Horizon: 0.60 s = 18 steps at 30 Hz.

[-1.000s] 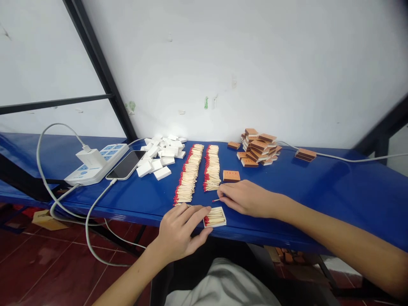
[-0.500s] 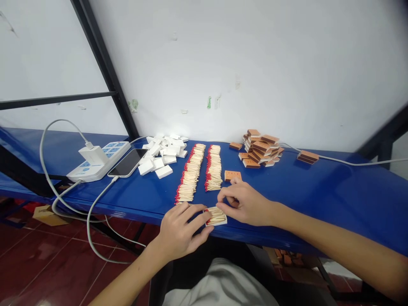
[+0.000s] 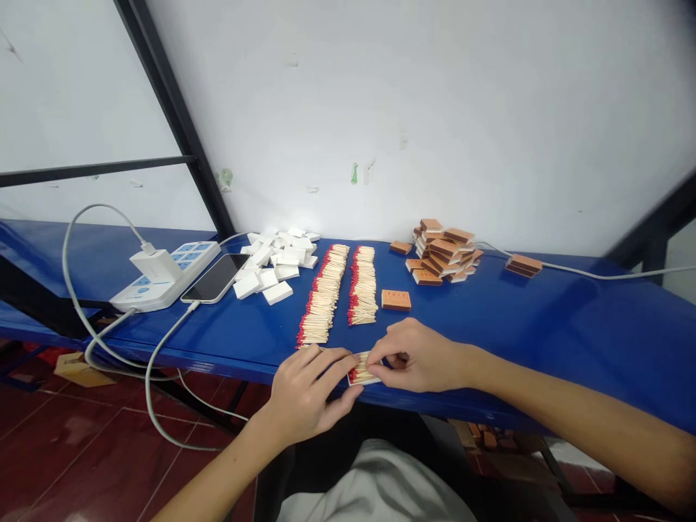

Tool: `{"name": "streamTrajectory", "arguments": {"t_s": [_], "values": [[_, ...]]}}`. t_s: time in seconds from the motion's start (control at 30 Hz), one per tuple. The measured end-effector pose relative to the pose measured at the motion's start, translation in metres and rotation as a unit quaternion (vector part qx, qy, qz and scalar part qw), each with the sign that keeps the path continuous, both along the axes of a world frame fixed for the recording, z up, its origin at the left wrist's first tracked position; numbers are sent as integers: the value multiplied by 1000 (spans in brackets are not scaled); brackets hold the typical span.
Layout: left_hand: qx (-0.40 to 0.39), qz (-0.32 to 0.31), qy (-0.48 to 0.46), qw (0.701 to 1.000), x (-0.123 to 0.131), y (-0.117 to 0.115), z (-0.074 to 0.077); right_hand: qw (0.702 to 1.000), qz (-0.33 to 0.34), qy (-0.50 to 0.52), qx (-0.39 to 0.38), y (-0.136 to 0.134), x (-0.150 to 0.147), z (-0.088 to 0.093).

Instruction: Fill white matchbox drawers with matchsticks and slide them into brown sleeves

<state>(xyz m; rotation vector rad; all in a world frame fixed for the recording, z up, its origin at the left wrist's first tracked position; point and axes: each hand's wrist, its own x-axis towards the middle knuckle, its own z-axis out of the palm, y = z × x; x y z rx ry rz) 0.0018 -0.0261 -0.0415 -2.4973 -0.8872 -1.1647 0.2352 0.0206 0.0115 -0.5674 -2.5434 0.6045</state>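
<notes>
A small white tray of red-tipped matches (image 3: 363, 370) lies at the table's front edge. My left hand (image 3: 315, 391) holds its left end between thumb and fingers. Over the tray's right part is my right hand (image 3: 416, 357), thumb and forefinger pinched on matches in it. Behind are two rows of matches, a longer left one (image 3: 325, 293) and a shorter right one (image 3: 362, 285). An orange matchbox (image 3: 396, 300) lies flat just beyond my right hand.
White trays (image 3: 277, 261) are heaped at the back left, beside a phone (image 3: 216, 278) and a power strip (image 3: 168, 279) with cables. Stacked matchboxes (image 3: 446, 251) stand at the back right, with another small stack (image 3: 523, 265) farther right.
My right hand has moved slightly left and down, from the tray's right edge onto the matches. My left hand has stayed at the tray.
</notes>
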Motion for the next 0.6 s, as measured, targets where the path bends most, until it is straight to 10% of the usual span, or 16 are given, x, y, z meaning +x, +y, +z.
{"name": "streamTrajectory", "arguments": {"t_s": [0.6], "values": [[-2,3,5,1000,1,1,2,996,-68,-2,-63,2,-4,2]]}}
